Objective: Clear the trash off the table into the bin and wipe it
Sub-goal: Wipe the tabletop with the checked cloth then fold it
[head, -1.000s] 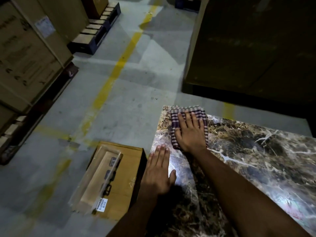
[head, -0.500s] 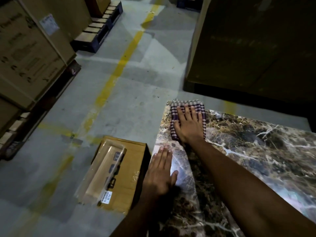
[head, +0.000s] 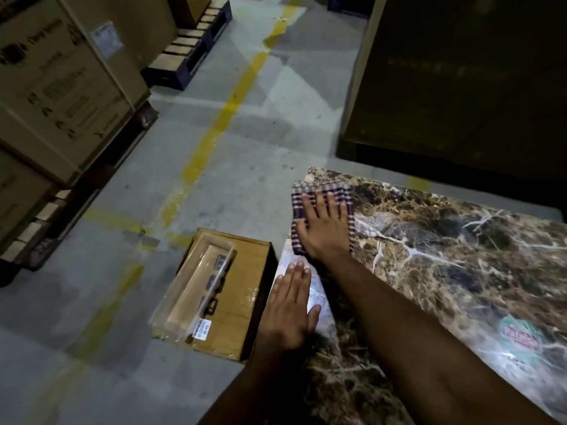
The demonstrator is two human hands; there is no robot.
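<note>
Scene is dim; the large dark block (head: 466, 72) filling the upper right is showing no readable detail. The brown marble-patterned table (head: 445, 256) is running out of frame at the right and bottom edges, so its full extent is unknown. A red-and-green sticker or wrapper (head: 518, 335) is sitting near the table's right edge, blurred by glare, print not legible.

The folded purple-and-white checked cloth (head: 322, 191) is lying at the table's far left corner. The right hand (head: 323, 228) is pressing flat on it, fingers straight and slightly spread, covering most of the cloth; only its borders are showing around the hand. The left hand (head: 291, 305) is resting flat on the bare table near the left edge, fingers straight and together, holding nothing, just behind the cloth and not touching it. Both forearms are entering from the bottom of frame.

The open brown cardboard box (head: 233, 302) is standing on the grey concrete floor (head: 245, 148) just beside the table's left edge, level with the left hand. A clear plastic package with a white label (head: 196, 289) is lying on top of it; contents hard to make out. Stacked cardboard cartons (head: 58, 87) on pallets are cut off at the left.
</note>
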